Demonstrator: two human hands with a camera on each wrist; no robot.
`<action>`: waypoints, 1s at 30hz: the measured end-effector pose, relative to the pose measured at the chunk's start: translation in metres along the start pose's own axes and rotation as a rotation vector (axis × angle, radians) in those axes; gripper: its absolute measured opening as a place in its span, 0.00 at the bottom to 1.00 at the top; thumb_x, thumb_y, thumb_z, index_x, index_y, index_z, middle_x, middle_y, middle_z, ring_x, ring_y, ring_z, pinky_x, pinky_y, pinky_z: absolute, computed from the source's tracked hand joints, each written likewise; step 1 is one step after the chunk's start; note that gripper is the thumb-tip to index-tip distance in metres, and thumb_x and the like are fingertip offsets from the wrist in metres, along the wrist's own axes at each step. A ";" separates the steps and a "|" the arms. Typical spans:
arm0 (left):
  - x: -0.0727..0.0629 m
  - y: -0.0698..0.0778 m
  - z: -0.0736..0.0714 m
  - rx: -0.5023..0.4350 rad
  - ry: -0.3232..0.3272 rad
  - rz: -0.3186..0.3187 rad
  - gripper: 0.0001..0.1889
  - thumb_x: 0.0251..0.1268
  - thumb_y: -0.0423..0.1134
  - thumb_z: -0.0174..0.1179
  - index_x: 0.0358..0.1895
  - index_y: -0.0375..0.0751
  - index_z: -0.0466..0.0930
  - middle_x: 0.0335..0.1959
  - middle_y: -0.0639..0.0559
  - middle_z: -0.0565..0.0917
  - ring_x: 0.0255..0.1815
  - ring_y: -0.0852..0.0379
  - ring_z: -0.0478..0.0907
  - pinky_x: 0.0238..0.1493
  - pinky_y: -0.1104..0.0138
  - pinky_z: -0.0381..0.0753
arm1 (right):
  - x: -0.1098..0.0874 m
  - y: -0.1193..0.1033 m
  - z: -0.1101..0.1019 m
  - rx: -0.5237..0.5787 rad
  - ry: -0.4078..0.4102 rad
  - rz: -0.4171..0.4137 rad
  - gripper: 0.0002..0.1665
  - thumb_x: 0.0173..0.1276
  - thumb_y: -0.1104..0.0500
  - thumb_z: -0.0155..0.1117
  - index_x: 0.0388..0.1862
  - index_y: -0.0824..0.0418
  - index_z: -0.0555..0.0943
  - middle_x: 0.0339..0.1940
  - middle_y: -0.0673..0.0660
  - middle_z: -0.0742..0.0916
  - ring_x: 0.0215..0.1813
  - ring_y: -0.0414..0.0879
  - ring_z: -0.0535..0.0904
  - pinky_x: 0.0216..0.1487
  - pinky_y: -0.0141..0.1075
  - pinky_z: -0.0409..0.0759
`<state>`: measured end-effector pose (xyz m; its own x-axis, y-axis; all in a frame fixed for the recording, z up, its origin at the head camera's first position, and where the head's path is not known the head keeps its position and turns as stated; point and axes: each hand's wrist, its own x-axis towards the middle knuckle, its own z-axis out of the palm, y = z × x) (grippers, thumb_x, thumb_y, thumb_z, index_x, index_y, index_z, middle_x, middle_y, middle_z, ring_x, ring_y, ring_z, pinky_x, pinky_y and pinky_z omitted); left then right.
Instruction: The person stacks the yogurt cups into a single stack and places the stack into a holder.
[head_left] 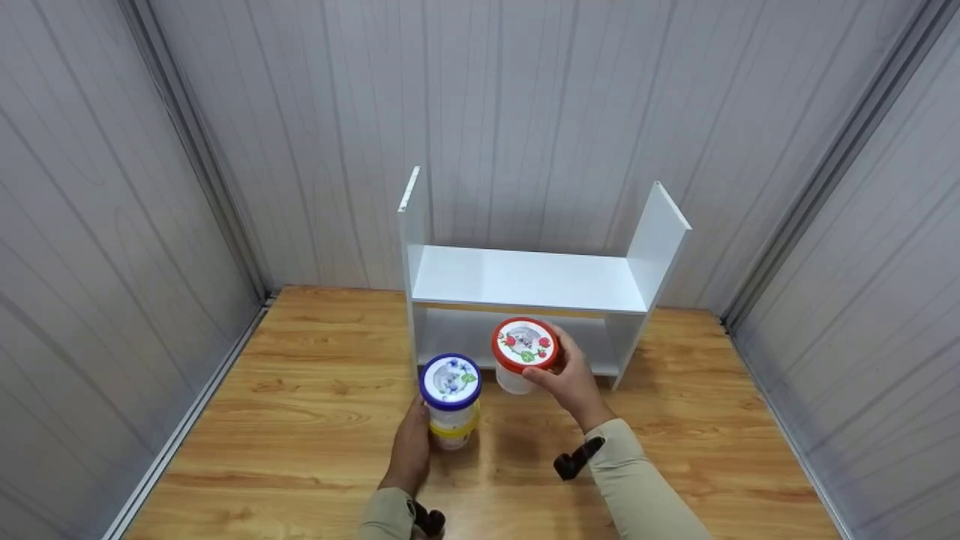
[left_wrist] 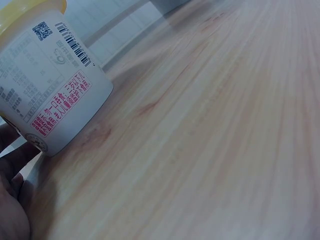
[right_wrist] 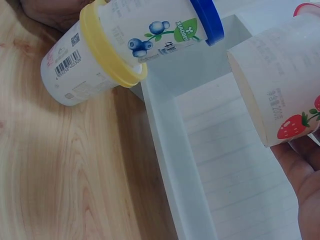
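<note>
Two white paper cups stand stacked in front of the shelf: a blue-lidded cup [head_left: 450, 381] with blueberries printed on its side sits on a yellow-lidded cup [head_left: 452, 437]. My left hand [head_left: 410, 448] holds the lower cup from its left side, low down; in the left wrist view its fingers [left_wrist: 20, 157] reach round behind the base of the yellow-lidded cup [left_wrist: 52, 80], which rests on the table. To the right, my right hand [head_left: 570, 380] grips a red-lidded cup [head_left: 525, 345] near its lid. The right wrist view shows strawberries on this cup [right_wrist: 280, 80], raised beside the stack.
A white two-level shelf [head_left: 529, 279] with tall side panels stands on the wooden table [head_left: 322, 397], just behind the cups. Pale panelled walls [head_left: 300, 150] enclose the table at the back and both sides.
</note>
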<state>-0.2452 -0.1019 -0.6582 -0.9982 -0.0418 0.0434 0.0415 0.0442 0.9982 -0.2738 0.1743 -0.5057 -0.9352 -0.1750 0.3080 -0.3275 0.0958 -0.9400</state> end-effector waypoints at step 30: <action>-0.002 0.002 0.000 -0.046 -0.001 0.002 0.30 0.80 0.64 0.36 0.79 0.63 0.59 0.78 0.54 0.64 0.80 0.48 0.53 0.79 0.44 0.45 | 0.012 -0.024 0.019 -0.051 -0.023 0.030 0.54 0.56 0.49 0.81 0.78 0.57 0.64 0.68 0.56 0.78 0.65 0.52 0.77 0.64 0.44 0.79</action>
<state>-0.2433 -0.1022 -0.6567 -0.9982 -0.0406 0.0451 0.0452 -0.0015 0.9990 -0.2749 0.1517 -0.4821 -0.9415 -0.1941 0.2756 -0.3063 0.1510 -0.9399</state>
